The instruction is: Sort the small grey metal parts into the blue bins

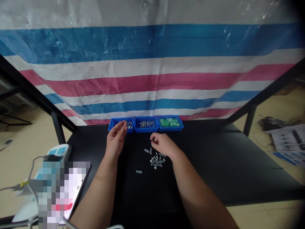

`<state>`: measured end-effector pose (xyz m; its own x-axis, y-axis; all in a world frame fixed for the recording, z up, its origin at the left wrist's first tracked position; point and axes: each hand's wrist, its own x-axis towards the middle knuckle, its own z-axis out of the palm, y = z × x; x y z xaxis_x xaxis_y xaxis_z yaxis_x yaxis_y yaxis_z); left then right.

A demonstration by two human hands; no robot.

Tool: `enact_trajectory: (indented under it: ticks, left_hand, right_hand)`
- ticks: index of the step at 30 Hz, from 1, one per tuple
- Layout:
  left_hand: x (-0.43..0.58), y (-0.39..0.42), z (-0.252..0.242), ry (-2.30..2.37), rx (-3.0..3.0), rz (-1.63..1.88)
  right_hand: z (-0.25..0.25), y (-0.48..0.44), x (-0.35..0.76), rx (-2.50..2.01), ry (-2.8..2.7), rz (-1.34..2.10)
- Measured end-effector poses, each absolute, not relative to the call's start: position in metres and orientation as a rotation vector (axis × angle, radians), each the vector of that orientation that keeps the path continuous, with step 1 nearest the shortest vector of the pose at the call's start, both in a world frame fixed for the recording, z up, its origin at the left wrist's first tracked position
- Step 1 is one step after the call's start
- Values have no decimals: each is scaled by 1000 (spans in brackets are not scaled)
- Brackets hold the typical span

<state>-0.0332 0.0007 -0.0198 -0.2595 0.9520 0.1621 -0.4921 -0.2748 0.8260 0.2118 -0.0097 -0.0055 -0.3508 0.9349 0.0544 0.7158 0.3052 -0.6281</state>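
My left hand point(116, 139) is raised in front of the left blue bin point(114, 121) and hides part of it. Its fingers are stretched out side by side, slightly cupped, and I see nothing held in them. Over the black table, my right hand point(163, 144) has curled fingers, thumb and forefinger close together; anything between them is too small to make out. Just below it lies a pile of small metal screws point(156, 161) mixed with grey cylindrical pieces. Two such cylinders point(146, 150) lie at the pile's upper left, and a single grey cylinder point(139, 171) lies apart, nearer to me.
The middle blue bin point(145, 129) holds many small metal parts; the right blue bin point(170, 129) holds green packets. Behind them hangs a striped plastic sheet point(154, 82). A power strip point(62, 150) with cables and a blurred-out flat object point(71, 184) are at the left.
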Motion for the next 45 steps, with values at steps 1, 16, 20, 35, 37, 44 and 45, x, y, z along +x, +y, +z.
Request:
enact_trajectory:
  ticks: [1,16,20,35,37,44,45]
  left_hand:
    - [-33,1,-21,824,831,1732]
    - [-16,-16,-29,1041,2115,795]
    - [-10,-19,-30,1030,2191,654]
    - [-10,-16,-40,1117,2211,655]
    - [-11,-16,-40,1195,2094,717]
    - [-17,0,-51,1372,1425,1325]
    - [-17,3,-52,1351,1341,1390]
  right_hand:
    - [-6,-9,211,-1445,-2132,711]
    - [-14,1,208,-1130,-1421,235]
    - [-17,3,204,-1096,-1420,178]
    - [-2,-8,228,-1445,-2254,909]
    - [-5,-9,231,-1481,-2328,1023]
    - [-14,-7,230,-1597,-2404,1096]
    - [-15,-7,230,-1597,-2401,1088]
